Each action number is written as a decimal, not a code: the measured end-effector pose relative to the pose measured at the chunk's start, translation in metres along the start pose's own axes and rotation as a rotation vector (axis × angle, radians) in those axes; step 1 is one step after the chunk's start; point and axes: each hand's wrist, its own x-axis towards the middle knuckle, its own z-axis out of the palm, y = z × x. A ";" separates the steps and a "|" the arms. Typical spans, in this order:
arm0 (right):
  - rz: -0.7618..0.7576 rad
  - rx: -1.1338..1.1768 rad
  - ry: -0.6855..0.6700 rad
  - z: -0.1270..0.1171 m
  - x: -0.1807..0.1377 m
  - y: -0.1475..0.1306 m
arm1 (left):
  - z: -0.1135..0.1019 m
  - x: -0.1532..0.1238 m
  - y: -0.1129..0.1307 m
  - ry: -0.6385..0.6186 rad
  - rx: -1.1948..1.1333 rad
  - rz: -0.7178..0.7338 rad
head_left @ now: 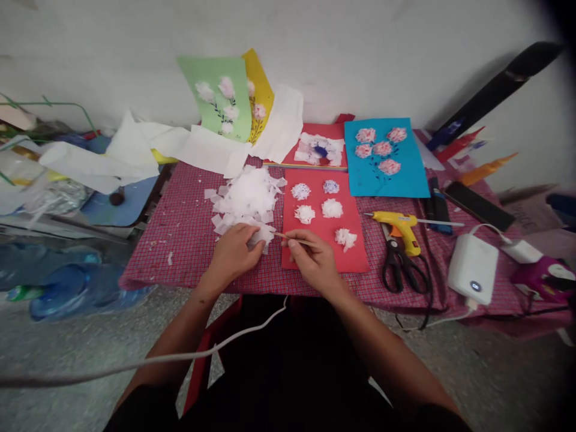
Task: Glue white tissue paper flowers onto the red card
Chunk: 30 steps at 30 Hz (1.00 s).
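Note:
My right hand [315, 261] grips a thin wooden stick [305, 242] above the lower left part of a red sheet [324, 255]. The stick's tip points left, at a piece of white tissue paper [266, 237] by my left hand [236, 255]. The left fingers are curled at the near edge of a heap of cut white tissue paper [249, 195], with that piece at the thumb and forefinger; their exact hold is partly hidden. On the red sheet sit several crumpled tissue puffs [332, 208], some white and some specked with purple.
Right of the red sheet lie a yellow glue gun [398, 223], black-handled scissors [398, 270] and a white power bank [473, 268]. Behind are a blue sheet with pink puffs [382, 186] and a green one [216, 72] against the wall. A white cable [216, 348] crosses before me.

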 end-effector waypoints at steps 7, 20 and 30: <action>0.026 -0.045 0.006 0.005 0.004 0.005 | -0.001 0.007 -0.007 0.094 -0.107 -0.071; -0.071 0.065 0.014 0.019 -0.004 -0.021 | -0.015 0.005 0.011 0.235 -1.284 -0.560; -0.062 0.047 0.013 0.019 -0.006 -0.017 | -0.011 0.000 0.018 0.177 -1.290 -0.523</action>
